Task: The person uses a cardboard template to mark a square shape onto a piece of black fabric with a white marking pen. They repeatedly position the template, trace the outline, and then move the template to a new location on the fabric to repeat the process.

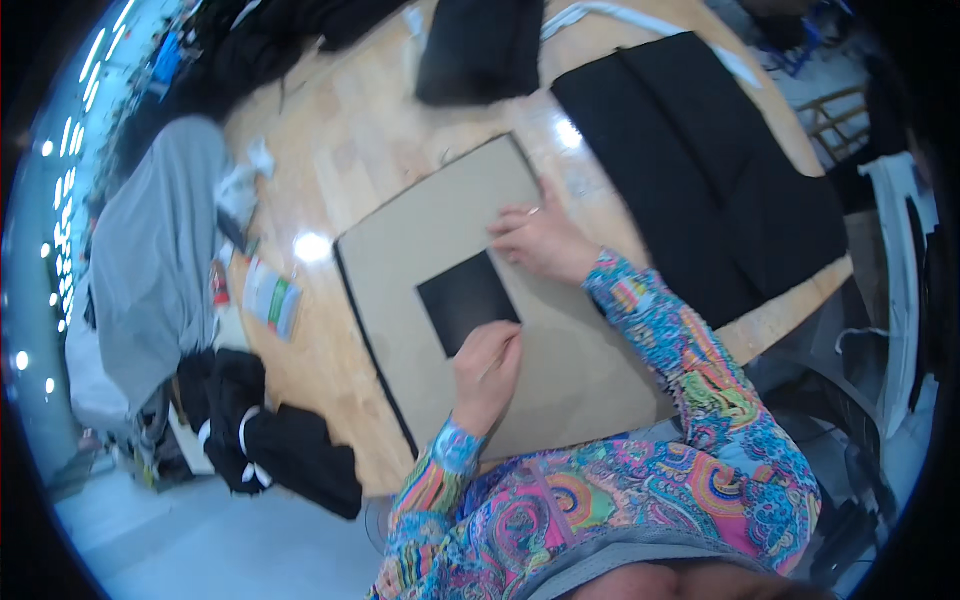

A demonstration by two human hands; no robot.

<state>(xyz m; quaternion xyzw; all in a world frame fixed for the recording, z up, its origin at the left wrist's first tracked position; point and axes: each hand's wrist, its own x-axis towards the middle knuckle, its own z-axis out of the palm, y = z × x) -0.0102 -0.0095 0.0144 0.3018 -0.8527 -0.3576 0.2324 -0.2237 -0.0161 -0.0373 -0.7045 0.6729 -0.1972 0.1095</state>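
A beige board-like sheet (410,240) lies on the wooden table in front of me, with black edging showing along its left and far sides. Near its middle is a black square (468,300); whether this is a cut-out over black cloth or a piece on top I cannot tell. My left hand (487,375) rests at the square's near edge, fingers pinched together; anything between them is too small to make out. Farther off, my right hand (545,238) lies on the sheet's right part, fingers extended and apart, holding nothing.
Folded black fabric (690,170) covers the table's right side, and another black piece (482,50) lies at the far edge. On the left are grey cloth (165,250), a small printed packet (270,298) and black garments (290,440) hanging over the edge.
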